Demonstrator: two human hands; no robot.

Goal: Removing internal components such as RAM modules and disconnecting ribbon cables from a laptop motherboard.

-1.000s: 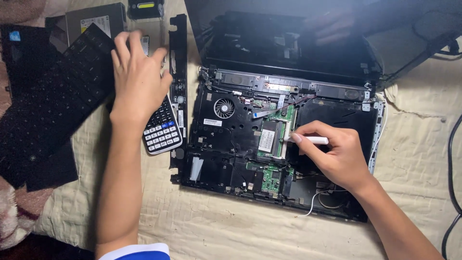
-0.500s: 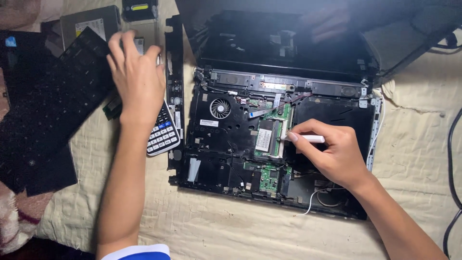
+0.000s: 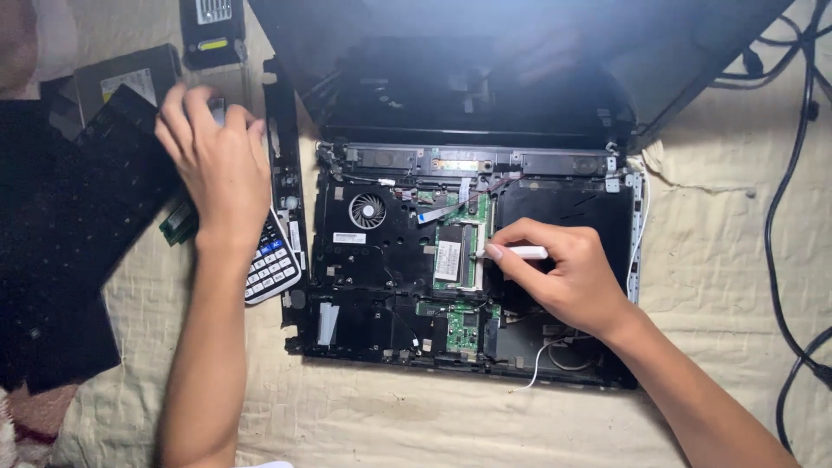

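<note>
A cream cloth [image 3: 719,260], creased and soft, covers the whole surface under the work; whether a bed or the floor lies beneath it cannot be told. On it lies an opened laptop [image 3: 468,260], its top cover off so the base shows a round fan [image 3: 367,210], a green memory board [image 3: 459,256] in the middle and a smaller green circuit board [image 3: 464,328] near the front edge. The screen [image 3: 520,61] stands tilted back at the top, dark, with a dim reflection too faint to read. To the left lies the removed black keyboard [image 3: 61,243], cut off by the picture's edge, with a long black trim strip [image 3: 283,173] between it and the laptop. Black cables [image 3: 789,217] run down the right side and leave the frame.

A grey box-shaped drive [image 3: 130,74] sits at top left, partly hidden by the keyboard, and a small dark battery-like block [image 3: 212,30] is cut off at the top.

The left hand [image 3: 217,165] lies palm down with fingers curled, over the keyboard's corner and a calculator [image 3: 270,260]; what its fingertips press is hidden, so I cannot tell whether it grips anything. A small green piece [image 3: 178,224] peeks out beside it.

The right hand [image 3: 563,273] is closed around a white pen-like tool [image 3: 524,252], pinched between thumb and fingers, its tip hidden at the memory board's right edge.
</note>
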